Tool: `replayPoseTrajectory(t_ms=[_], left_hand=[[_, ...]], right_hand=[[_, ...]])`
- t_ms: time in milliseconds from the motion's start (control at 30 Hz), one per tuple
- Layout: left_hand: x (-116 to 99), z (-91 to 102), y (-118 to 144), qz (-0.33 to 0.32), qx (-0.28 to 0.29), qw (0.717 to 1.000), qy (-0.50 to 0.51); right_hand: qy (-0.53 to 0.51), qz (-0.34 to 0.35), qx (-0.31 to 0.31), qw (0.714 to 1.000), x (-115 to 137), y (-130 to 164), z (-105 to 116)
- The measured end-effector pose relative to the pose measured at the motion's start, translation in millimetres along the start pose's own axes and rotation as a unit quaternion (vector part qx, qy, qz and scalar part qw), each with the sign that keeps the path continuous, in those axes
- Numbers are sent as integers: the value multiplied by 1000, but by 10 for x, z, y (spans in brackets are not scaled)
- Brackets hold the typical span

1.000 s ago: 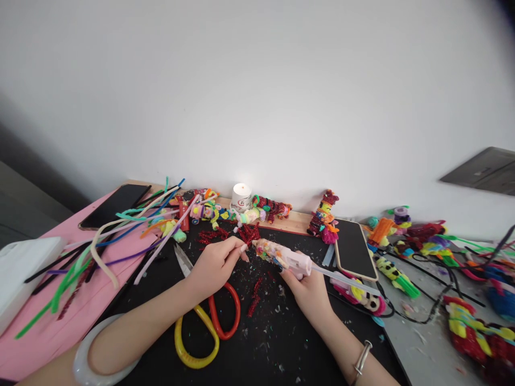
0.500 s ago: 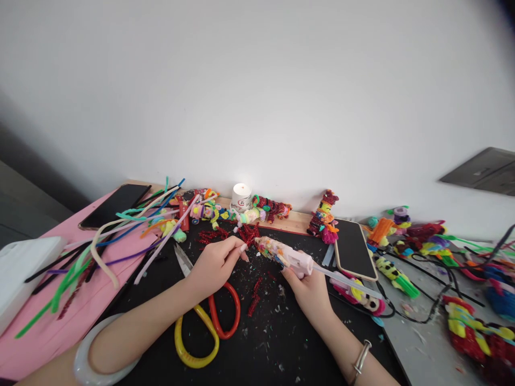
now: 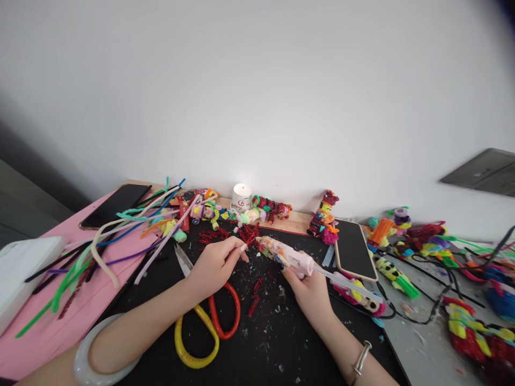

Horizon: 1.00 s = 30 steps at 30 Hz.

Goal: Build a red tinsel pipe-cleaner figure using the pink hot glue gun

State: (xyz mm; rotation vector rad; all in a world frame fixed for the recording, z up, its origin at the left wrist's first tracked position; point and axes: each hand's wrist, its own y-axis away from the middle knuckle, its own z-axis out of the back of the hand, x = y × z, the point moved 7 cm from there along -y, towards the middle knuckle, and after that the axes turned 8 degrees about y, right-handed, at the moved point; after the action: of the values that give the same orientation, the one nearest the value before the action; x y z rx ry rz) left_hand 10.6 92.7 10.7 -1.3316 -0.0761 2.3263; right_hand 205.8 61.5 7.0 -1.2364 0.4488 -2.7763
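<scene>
My right hand (image 3: 309, 292) is wrapped round a pale pink hot glue gun (image 3: 295, 261), with a clear glue stick (image 3: 350, 284) sticking out of its back end. The gun's nozzle end, crusted with coloured bits, points left at a bunch of red tinsel pipe cleaner (image 3: 248, 234). My left hand (image 3: 217, 262) is closed in a pinch at the near side of that bunch; its fingertips partly hide what they grip. Scissors (image 3: 197, 335) with one yellow and one red handle lie under my left forearm. Short red tinsel pieces (image 3: 255, 297) lie on the black mat between my hands.
Loose pipe cleaners (image 3: 102, 241) spread over a pink sheet at left, near a dark phone (image 3: 115, 206) and a white box (image 3: 30, 273). Along the wall stand a paper cup (image 3: 242, 197) and fuzzy figures (image 3: 324, 217). A second phone (image 3: 356, 249), more figures and black cables lie at right.
The glue gun has tilted very slightly at the red tinsel bunch. Both hands stay in almost the same place.
</scene>
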Motion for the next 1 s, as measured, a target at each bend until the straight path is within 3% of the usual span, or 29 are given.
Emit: replayPoseTrajectory(t_ms=[833, 1000], left_hand=[[-25, 13, -3, -1, -5, 1000, 22], [-16, 40, -7, 9, -21, 999, 41]], right_hand=[[28, -12, -10, 999, -104, -4, 3], [77, -6, -22, 997, -102, -29, 52]])
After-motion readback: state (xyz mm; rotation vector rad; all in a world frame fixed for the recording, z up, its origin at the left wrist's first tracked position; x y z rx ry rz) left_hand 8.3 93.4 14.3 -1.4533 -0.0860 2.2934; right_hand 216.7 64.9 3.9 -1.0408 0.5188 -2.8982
